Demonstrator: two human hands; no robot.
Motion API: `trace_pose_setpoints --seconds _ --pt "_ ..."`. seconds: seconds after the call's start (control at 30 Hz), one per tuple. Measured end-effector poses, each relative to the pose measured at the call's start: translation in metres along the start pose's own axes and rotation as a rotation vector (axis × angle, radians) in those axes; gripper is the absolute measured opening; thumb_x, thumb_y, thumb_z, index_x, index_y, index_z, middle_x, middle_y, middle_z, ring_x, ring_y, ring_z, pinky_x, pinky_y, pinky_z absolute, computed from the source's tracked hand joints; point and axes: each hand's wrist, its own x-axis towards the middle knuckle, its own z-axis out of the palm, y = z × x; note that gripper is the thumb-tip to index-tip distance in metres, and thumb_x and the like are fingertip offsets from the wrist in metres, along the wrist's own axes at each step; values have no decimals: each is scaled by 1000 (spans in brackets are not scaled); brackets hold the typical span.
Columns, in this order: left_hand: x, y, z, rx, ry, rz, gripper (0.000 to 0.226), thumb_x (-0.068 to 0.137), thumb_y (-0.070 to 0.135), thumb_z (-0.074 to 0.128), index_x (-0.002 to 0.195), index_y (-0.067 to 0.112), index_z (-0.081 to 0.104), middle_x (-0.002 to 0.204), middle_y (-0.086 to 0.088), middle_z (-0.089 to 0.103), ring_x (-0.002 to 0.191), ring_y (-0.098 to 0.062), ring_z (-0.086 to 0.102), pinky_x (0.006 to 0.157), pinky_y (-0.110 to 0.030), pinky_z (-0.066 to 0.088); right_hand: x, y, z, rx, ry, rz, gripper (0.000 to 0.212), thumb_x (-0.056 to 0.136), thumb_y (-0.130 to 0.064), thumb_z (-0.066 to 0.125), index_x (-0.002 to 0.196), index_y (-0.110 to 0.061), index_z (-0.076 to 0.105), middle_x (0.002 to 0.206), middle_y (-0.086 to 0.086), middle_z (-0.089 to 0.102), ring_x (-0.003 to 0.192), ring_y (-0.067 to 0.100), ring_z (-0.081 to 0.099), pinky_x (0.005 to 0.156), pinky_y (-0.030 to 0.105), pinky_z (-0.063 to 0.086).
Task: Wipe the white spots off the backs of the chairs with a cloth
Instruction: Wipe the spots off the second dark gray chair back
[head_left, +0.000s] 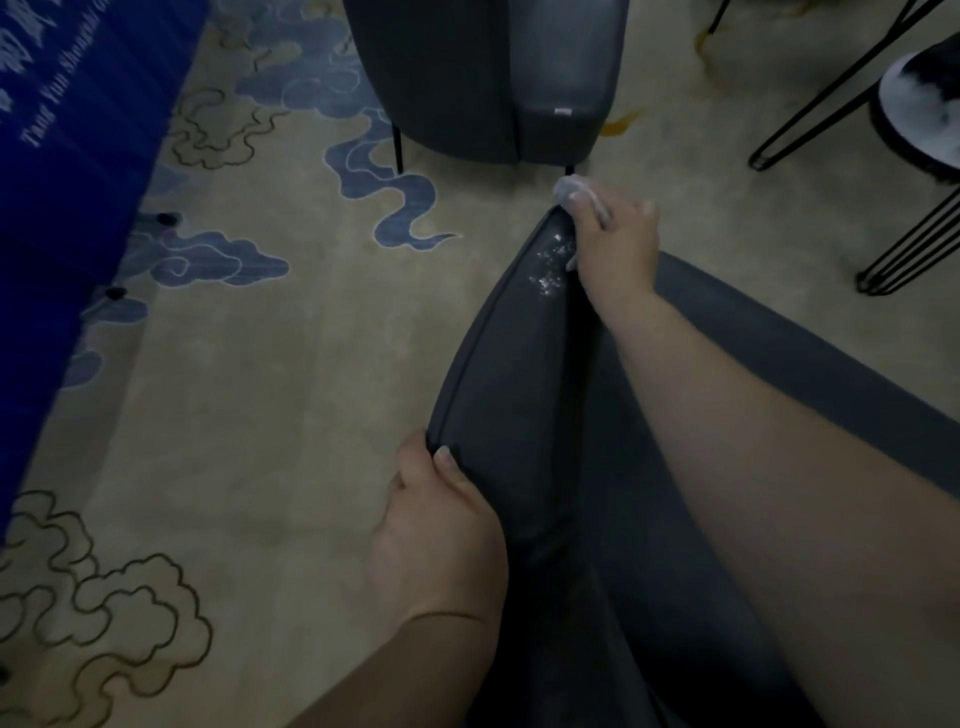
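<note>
The near chair back (509, 415), dark grey and padded, runs from 6 o'clock toward 1 o'clock across the patterned carpet (270, 374). It is steadied by the left hand (441, 519), whose grip is clamped on the piped edge at 7 o'clock. The right hand (613, 244) is curled round a pale cloth (574, 192) at 1 o'clock, pressed to the far end just beside the white spots (550, 265).

The cloth should be drawn down over the speckled patch with firm, overlapping strokes while the back is held still; the seam likely needs extra passes.

Counted: two grey chairs, the second chair (488, 78) at 12 o'clock; one cloth; one cluster of spots; two hands.
</note>
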Motion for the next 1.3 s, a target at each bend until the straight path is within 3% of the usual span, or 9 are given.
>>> trace_pose_setpoints --seconds 0.2,0.4,0.53,0.73,0.83,0.9,1.03,1.17,1.3 --pt "-1 2 1 7 -4 -16 42 97 40 20 134 31 36 117 -6 62 96 -34 60 68 -31 29 -78 15 -10 -40 -173 -362 31 91 -37 56 119 -33 66 94 -2 39 90 20 51 91 26 43" --pt "-1 3 0 16 -15 -22 46 92 45 13 132 35 32 117 -2 61 95 -32 61 68 -31 29 -12 -8 5 -130 -28 -158 28 96 -36 51 120 -31 64 106 1 38 103 24 49 96 35 45" --pt "-1 3 0 44 -3 -20 46 92 44 15 132 34 34 115 -3 62 93 -32 61 66 -31 29 -46 -11 4 -222 -155 -339 21 94 -36 53 110 -33 66 101 5 41 94 28 47 85 43 47" --pt "-1 6 -2 45 -16 -9 43 94 42 16 131 32 36 113 -4 62 92 -32 61 66 -31 30 -97 7 -15 -152 -277 -580 27 90 -32 58 114 -26 69 92 2 41 87 24 47 83 27 37" --pt "-1 4 -1 45 -9 -2 46 93 43 14 131 31 37 112 -4 63 92 -31 61 66 -31 30 -51 3 -8 -128 -95 -373 21 91 -27 62 107 -40 66 98 1 39 94 26 48 88 38 45" --pt "-1 3 0 37 -4 -4 45 93 42 14 131 31 37 112 -3 62 91 -30 61 67 -30 30 -36 0 -2 -118 -31 -237 25 93 -31 57 116 -37 64 101 -2 37 97 17 44 94 36 45" --pt "-1 4 -2 37 10 7 49 91 43 13 131 30 37 112 -5 63 92 -33 61 66 -31 31 -88 6 -6 -118 -138 -403 32 91 -23 59 122 -26 64 98 3 41 91 28 47 83 43 45" --pt "0 5 -1 27 7 -2 43 94 40 18 131 28 38 113 -7 63 93 -33 61 66 -31 30 -158 19 -27 -54 -334 -578 33 91 -32 55 123 -31 63 95 0 43 88 21 46 83 25 38" --pt "-2 5 -1 29 19 7 43 96 39 18 131 28 39 111 -7 63 91 -33 61 66 -31 31 -107 8 -17 -127 -193 -501 32 89 -21 64 120 -26 65 94 3 40 89 28 47 82 34 42"
